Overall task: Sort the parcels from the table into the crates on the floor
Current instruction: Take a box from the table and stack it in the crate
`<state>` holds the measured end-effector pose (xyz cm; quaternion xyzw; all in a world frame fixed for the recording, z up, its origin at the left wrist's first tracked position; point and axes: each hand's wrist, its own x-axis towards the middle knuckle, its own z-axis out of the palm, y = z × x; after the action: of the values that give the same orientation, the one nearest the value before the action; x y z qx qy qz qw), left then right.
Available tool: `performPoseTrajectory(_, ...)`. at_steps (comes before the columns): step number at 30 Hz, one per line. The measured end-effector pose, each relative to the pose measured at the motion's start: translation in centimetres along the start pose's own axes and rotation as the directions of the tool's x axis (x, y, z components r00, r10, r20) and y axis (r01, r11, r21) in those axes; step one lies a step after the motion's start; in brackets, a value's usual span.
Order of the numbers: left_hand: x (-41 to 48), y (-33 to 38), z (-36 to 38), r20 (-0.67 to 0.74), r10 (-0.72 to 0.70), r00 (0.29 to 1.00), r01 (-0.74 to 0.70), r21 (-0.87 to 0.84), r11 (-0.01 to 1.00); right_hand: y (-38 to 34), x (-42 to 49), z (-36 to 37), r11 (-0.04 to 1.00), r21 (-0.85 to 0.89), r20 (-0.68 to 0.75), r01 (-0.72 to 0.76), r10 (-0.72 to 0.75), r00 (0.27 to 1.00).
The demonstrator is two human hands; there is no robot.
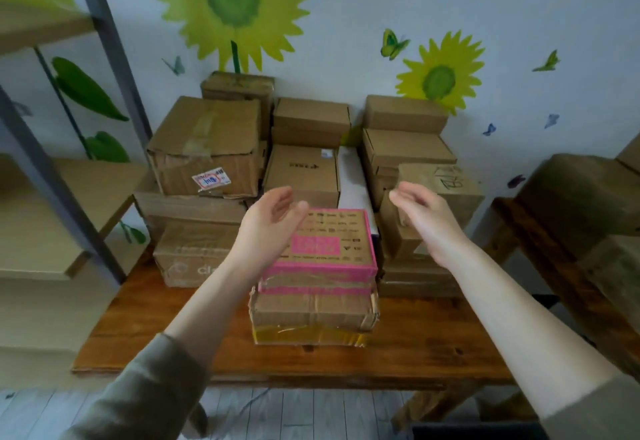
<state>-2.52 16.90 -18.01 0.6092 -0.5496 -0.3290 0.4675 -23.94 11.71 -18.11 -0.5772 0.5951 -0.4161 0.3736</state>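
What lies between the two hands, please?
In the head view, a pink-edged box lies between the left hand and the right hand, stacked on a brown box.

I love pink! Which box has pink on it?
The front box, stacked on a torn brown box. It alone has pink edges and a pink patch on top; no other box shows pink.

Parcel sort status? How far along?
Done: nothing I can confirm; no crates in view. In hand: nothing yet; left hand and right hand are open, either side of the pink-edged box at the front of the table. Left: that box plus the cardboard parcels piled behind it.
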Motion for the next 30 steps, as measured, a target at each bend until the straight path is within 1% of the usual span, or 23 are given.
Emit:
performPoseTrajectory(2, 0.8, 0.5, -0.7, -0.032, -0.014, 0.999, 0.014, -0.002, 1.000, -1.2, 1.8, 0.1, 1.000, -0.003, 0.040, 0.027, -0.027, 0.999)
performPoseTrajectory(6, 2.4, 0.9, -3.1, -0.157, -0.020, 0.987, 0.021, 0.002, 1.000, -3.7, 5.8, 1.8, 0.994, 0.069, 0.097, 0.083, -0.089, 0.991)
performPoseTrajectory(9, 3.1, 0.2, -5.7, -0.269, -0.034, 0.962, 0.044, 0.030, 0.999, -5.1, 7.7, 4.8, 0.991, 0.053, 0.209, 0.121, -0.129, 0.969)
performPoseTrajectory(12, 4.0, -0.6, -8.6, -0.357, -0.059, 0.932, 0.076, 0.035, 0.996, -6.3, 8.7, 7.9, 0.991, 0.025, 0.298, 0.130, -0.131, 0.945)
performPoseTrajectory(15, 5.8, -1.3, -11.6, -0.448, -0.077, 0.891, 0.094, 0.015, 0.995, -7.2, 9.8, 10.6, 0.992, 0.000, 0.319, 0.126, -0.120, 0.940)
performPoseTrajectory(18, 8.3, -2.2, -14.4, -0.495, -0.085, 0.865, 0.107, 0.016, 0.994, -8.0, 11.3, 13.2, 0.992, -0.022, 0.293, 0.125, -0.113, 0.949)
performPoseTrajectory(20, 10.5, -3.1, -16.2, -0.478, -0.095, 0.873, 0.124, 0.030, 0.992, -8.4, 12.4, 15.0, 0.993, -0.035, 0.256, 0.110, -0.098, 0.962)
performPoseTrajectory(23, 13.9, -4.7, -18.2, -0.400, -0.107, 0.910, 0.140, 0.054, 0.989, -8.9, 14.0, 17.7, 0.998, -0.022, 0.209, 0.054, -0.048, 0.977)
performPoseTrajectory(26, 17.3, -6.2, -19.4, -0.294, -0.140, 0.946, 0.176, 0.100, 0.979, -9.1, 15.5, 20.1, 0.999, 0.028, 0.169, -0.040, 0.035, 0.985)
performPoseTrajectory(30, 20.4, -8.0, -20.3, -0.173, -0.245, 0.954, 0.267, 0.123, 0.956, -8.9, 16.4, 22.5, 0.975, 0.113, 0.166, -0.191, 0.171, 0.971)
